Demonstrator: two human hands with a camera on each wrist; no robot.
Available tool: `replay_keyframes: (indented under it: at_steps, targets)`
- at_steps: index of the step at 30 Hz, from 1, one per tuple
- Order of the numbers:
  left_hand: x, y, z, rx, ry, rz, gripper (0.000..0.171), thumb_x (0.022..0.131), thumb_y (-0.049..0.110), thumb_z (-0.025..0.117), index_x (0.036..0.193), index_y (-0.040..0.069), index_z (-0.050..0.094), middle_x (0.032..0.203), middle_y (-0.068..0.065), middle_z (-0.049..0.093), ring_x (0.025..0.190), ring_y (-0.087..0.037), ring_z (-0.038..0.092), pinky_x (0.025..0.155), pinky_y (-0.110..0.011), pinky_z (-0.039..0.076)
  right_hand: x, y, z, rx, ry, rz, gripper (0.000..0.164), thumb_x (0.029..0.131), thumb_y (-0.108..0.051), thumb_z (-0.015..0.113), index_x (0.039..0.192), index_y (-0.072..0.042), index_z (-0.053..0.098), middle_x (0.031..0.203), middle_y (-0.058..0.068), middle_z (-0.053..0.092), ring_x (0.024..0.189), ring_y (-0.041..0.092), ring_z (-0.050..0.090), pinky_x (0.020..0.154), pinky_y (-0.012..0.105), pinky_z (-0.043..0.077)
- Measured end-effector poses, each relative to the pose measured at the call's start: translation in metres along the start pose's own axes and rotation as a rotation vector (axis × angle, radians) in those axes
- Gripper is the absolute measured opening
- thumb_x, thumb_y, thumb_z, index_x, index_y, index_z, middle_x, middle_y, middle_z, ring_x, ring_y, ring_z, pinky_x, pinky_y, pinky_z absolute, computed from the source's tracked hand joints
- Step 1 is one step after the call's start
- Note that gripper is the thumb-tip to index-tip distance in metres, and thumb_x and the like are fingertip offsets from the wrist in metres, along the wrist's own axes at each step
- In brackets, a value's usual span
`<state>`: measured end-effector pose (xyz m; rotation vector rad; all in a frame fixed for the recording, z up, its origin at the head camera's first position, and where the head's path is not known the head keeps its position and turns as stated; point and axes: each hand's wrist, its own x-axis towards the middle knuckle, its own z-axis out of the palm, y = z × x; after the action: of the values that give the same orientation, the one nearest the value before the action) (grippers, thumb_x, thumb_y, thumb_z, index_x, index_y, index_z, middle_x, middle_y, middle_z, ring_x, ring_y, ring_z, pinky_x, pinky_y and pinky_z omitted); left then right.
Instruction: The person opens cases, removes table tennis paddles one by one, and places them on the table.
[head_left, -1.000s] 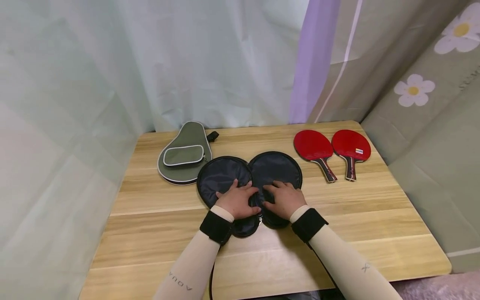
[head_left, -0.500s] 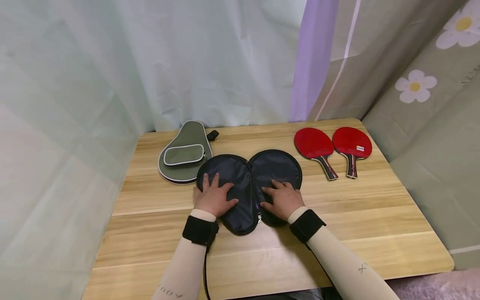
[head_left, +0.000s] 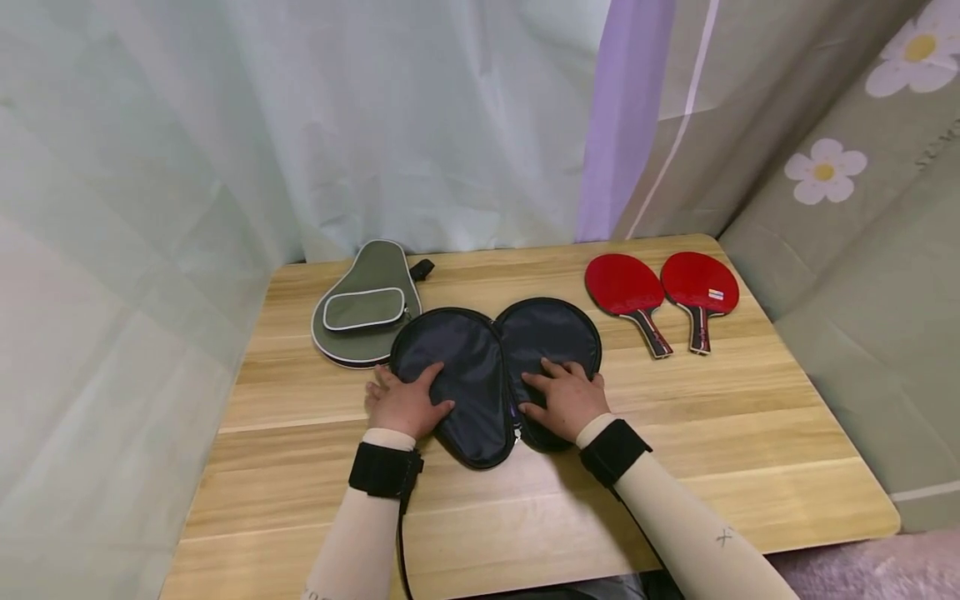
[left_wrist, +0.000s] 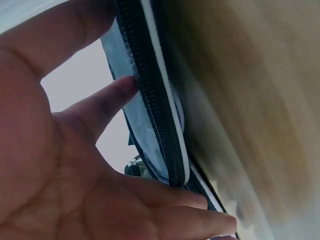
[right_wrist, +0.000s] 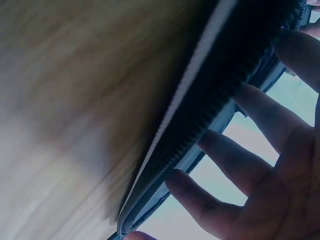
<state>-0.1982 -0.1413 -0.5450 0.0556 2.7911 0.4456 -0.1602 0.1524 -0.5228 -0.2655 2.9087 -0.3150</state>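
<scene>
- Head view: nearest, a black wristband [head_left: 384, 471] circles each wrist, behind the fingers.
- Left hand [head_left: 402, 410]: fingers spread wide and gripping nothing — thumb and forefinger lie over the left margin of the dark case [head_left: 472, 383], the other fingers past its edge.
- Right hand [head_left: 572, 402]: fingers apart and slightly bent, resting on the case's right half, with nothing in their grasp.
- Under and between both sets of fingers, the case lies unfolded, dark lining up; a zipper pull [head_left: 517, 434] sits between the hands, a little nearer the person than the thumbs.
- At the left fingertips in the left wrist view, the toothed zipper edge [left_wrist: 150, 100] runs past.
- Beyond the left fingers, a green bag [head_left: 362, 343] with pale piping lies beside the case.
- Farther out, right of the right fingers — a red paddle [head_left: 624, 285] and a second paddle [head_left: 693, 279], handles toward the person.
- Farthest, a curtain [head_left: 450, 125] hangs behind the table [head_left: 712, 450].
</scene>
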Motion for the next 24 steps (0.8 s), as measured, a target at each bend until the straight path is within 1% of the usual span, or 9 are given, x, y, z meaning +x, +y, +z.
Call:
replay_keyframes:
  at_steps: [5, 9, 12, 18, 21, 24]
  targets:
    - [0.0008, -0.0032, 0.0023, 0.021, 0.013, 0.012, 0.078, 0.105, 0.056, 0.073, 0.174, 0.035, 0.045, 0.171, -0.060, 0.016, 0.154, -0.089, 0.019, 0.126, -0.092, 0.027, -0.0025, -0.0029, -0.0028, 0.010, -0.011, 0.010, 0.058, 0.107, -0.056, 0.074, 0.160, -0.033, 0.067, 0.178, 0.011, 0.052, 0.157, 0.050, 0.050, 0.112, 0.083, 0.048]
    - [0.0014, -0.0052, 0.0032, 0.026, 0.031, 0.026, 0.076, 0.105, 0.057, 0.073, 0.173, 0.036, 0.047, 0.169, -0.060, 0.024, 0.151, -0.090, 0.025, 0.124, -0.092, 0.032, -0.0035, -0.0039, -0.0044, 0.016, -0.019, 0.007, 0.058, 0.108, -0.055, 0.073, 0.161, -0.032, 0.067, 0.178, 0.012, 0.052, 0.158, 0.051, 0.050, 0.112, 0.083, 0.050]
    - [0.0010, -0.0059, 0.0041, 0.024, 0.054, 0.038, 0.075, 0.104, 0.057, 0.074, 0.171, 0.035, 0.050, 0.165, -0.060, 0.031, 0.149, -0.090, 0.031, 0.120, -0.092, 0.037, -0.0034, -0.0038, -0.0043, 0.018, -0.008, 0.003, 0.057, 0.108, -0.054, 0.074, 0.160, -0.031, 0.068, 0.177, 0.012, 0.053, 0.157, 0.052, 0.050, 0.111, 0.084, 0.050]
    - [0.0027, -0.0085, 0.0082, 0.019, 0.086, 0.049, 0.072, 0.103, 0.055, 0.075, 0.169, 0.035, 0.053, 0.162, -0.059, 0.037, 0.147, -0.088, 0.036, 0.115, -0.091, 0.042, -0.0032, -0.0024, -0.0037, 0.042, -0.007, 0.006, 0.057, 0.108, -0.054, 0.074, 0.160, -0.031, 0.068, 0.178, 0.012, 0.052, 0.158, 0.051, 0.049, 0.110, 0.088, 0.049]
    - [0.0034, -0.0089, 0.0085, 0.022, 0.102, 0.056, 0.070, 0.103, 0.055, 0.075, 0.168, 0.035, 0.055, 0.159, -0.057, 0.042, 0.145, -0.084, 0.042, 0.110, -0.087, 0.048, -0.0028, -0.0019, -0.0036, 0.052, -0.009, 0.006, 0.057, 0.108, -0.054, 0.074, 0.160, -0.031, 0.068, 0.179, 0.012, 0.051, 0.159, 0.052, 0.048, 0.110, 0.087, 0.050]
    - [0.0046, -0.0099, 0.0088, 0.035, 0.128, 0.074, 0.068, 0.103, 0.056, 0.076, 0.165, 0.034, 0.059, 0.153, -0.055, 0.051, 0.139, -0.078, 0.051, 0.103, -0.082, 0.052, -0.0029, -0.0015, -0.0038, 0.055, 0.000, 0.000, 0.057, 0.107, -0.053, 0.076, 0.159, -0.030, 0.069, 0.178, 0.013, 0.053, 0.158, 0.052, 0.049, 0.109, 0.087, 0.051]
